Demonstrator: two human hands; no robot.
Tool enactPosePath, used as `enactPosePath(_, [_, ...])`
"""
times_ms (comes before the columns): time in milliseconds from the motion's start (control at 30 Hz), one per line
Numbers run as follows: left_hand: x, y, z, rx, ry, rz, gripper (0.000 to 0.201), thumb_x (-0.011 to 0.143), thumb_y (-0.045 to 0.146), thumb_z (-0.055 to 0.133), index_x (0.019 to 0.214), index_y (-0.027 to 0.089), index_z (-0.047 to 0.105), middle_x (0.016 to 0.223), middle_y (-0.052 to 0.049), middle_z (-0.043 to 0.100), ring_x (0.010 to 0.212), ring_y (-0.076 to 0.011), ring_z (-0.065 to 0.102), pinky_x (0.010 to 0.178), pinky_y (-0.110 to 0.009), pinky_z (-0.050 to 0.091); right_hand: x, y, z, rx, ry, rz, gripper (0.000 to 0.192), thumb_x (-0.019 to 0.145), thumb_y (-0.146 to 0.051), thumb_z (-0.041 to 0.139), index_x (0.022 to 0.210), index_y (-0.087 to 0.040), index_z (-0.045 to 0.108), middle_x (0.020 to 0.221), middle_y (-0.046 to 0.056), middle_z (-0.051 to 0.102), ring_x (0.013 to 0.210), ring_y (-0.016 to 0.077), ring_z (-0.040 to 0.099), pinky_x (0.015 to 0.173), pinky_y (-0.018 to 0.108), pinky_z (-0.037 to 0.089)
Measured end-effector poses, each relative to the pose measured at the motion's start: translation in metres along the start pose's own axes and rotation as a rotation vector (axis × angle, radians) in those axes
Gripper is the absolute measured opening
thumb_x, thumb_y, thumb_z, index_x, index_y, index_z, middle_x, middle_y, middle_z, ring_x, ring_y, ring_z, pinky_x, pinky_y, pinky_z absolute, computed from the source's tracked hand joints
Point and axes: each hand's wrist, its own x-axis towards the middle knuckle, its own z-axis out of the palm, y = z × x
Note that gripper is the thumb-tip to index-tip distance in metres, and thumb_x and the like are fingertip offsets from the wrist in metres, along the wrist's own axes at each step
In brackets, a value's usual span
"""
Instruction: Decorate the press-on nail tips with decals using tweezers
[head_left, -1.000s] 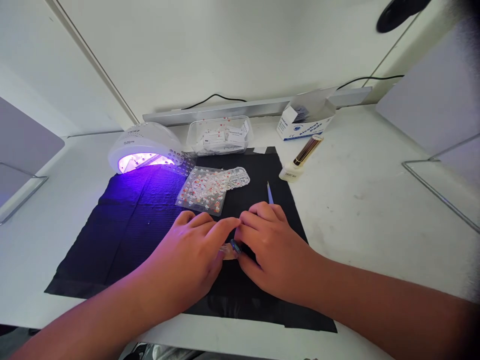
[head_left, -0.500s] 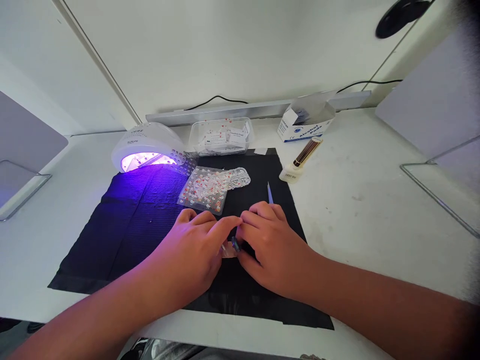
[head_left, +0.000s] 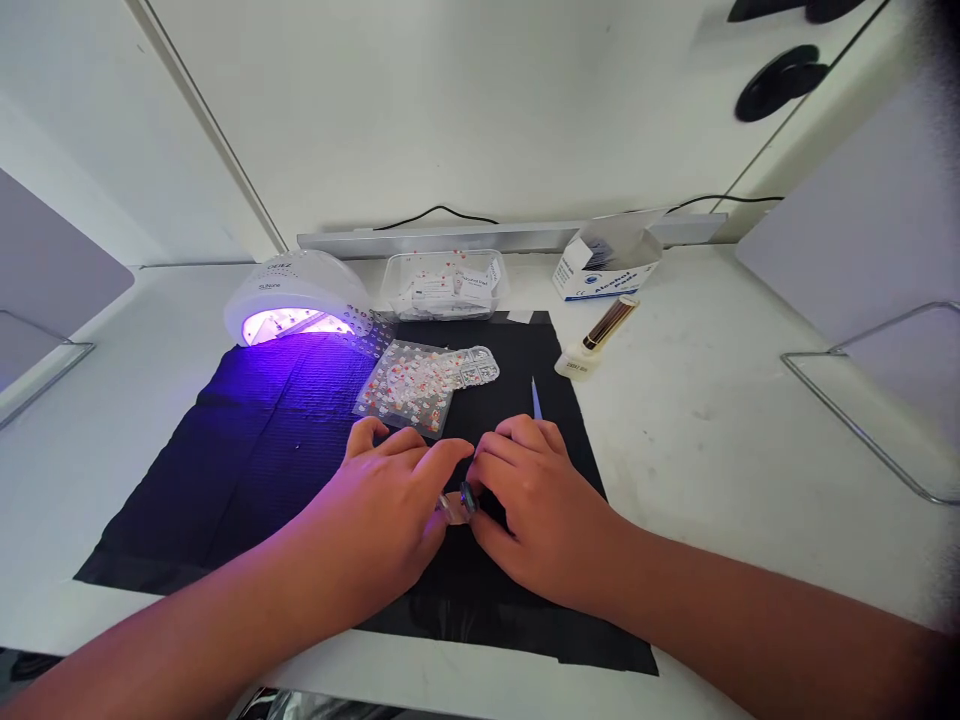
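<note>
My two bare forearms come in from the bottom edge and meet over a black mat (head_left: 247,440) spread on a white table (head_left: 712,420). My left hand (head_left: 382,510) lies palm down, fingers curled, its index tip pressing toward the right hand. My right hand (head_left: 536,500) is curled the same way, fingertips meeting the left ones. Between them I pinch a small clear nail tip (head_left: 454,507) with a dark, bluish end, held just above the mat near its middle; both hands are closed on it, the left at its pale end, the right at its dark end.

Just behind my right knuckles the thin point of a pair of tweezers (head_left: 535,397) pokes up from the mat. Behind my left hand lies a clear sticker sheet (head_left: 409,385) with red and white dots. Farther left, a white nail lamp (head_left: 296,298) glows purple onto the mat. Beside it stands a clear tub (head_left: 446,283) of small packets. To the right lie a small bottle (head_left: 596,340) on its side and an open white and blue box (head_left: 607,265). A black cable (head_left: 439,213) runs along the back wall
</note>
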Motion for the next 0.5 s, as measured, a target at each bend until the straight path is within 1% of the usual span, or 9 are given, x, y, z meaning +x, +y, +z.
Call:
enactPosePath(167, [0.001,0.001,0.000,-0.006,-0.005,0.008,0.044,0.084,0.005,0.053,0.126,0.020,0.048,0.094,-0.004,0.072,0.089,-0.0268,0.066,0.089,-0.054,0.035,0.000,0.000,0.001,-0.005,0.005,-0.011,0.008,0.077,-0.015,0.062,0.070,-0.016,0.057,0.074,0.003,0.058,0.086,0.0213,0.046,0.078,0.038,0.031])
enactPosePath(333, [0.000,0.003,-0.006,0.000,-0.048,-0.008,0.037,0.088,0.009,0.051,0.123,0.021,0.051,0.097,-0.006,0.071,0.093,-0.0280,0.065,0.090,-0.056,0.036,0.000,0.000,0.001,-0.017,-0.007,-0.006,0.008,0.077,-0.016,0.063,0.072,-0.015,0.058,0.075,0.003,0.059,0.087,0.0220,0.046,0.078,0.038,0.030])
enactPosePath(400, [-0.004,0.001,-0.011,-0.006,-0.052,0.006,0.042,0.087,0.013,0.055,0.127,0.023,0.049,0.106,-0.006,0.070,0.101,-0.0284,0.062,0.095,-0.057,0.035,0.000,-0.001,0.000,-0.015,-0.006,0.000,0.008,0.078,-0.016,0.064,0.072,-0.016,0.058,0.076,0.003,0.060,0.088,0.0224,0.047,0.079,0.039,0.030])
enactPosePath(433, [-0.006,-0.002,-0.015,-0.013,-0.044,0.019,0.048,0.084,0.015,0.058,0.130,0.024,0.047,0.113,-0.006,0.068,0.107,-0.0287,0.060,0.098,-0.056,0.035,0.000,-0.001,-0.001,-0.010,-0.007,0.004,0.008,0.078,-0.018,0.064,0.073,-0.016,0.058,0.076,0.003,0.060,0.088,0.0225,0.047,0.079,0.039,0.030])
enactPosePath(500, [-0.012,-0.008,-0.021,-0.031,-0.041,0.022,0.060,0.080,0.018,0.063,0.135,0.028,0.043,0.128,-0.006,0.062,0.118,-0.0280,0.055,0.101,-0.051,0.037,0.000,-0.002,-0.002,0.005,-0.013,0.013,0.011,0.078,-0.022,0.067,0.073,-0.017,0.059,0.077,0.003,0.061,0.089,0.0228,0.047,0.081,0.040,0.030])
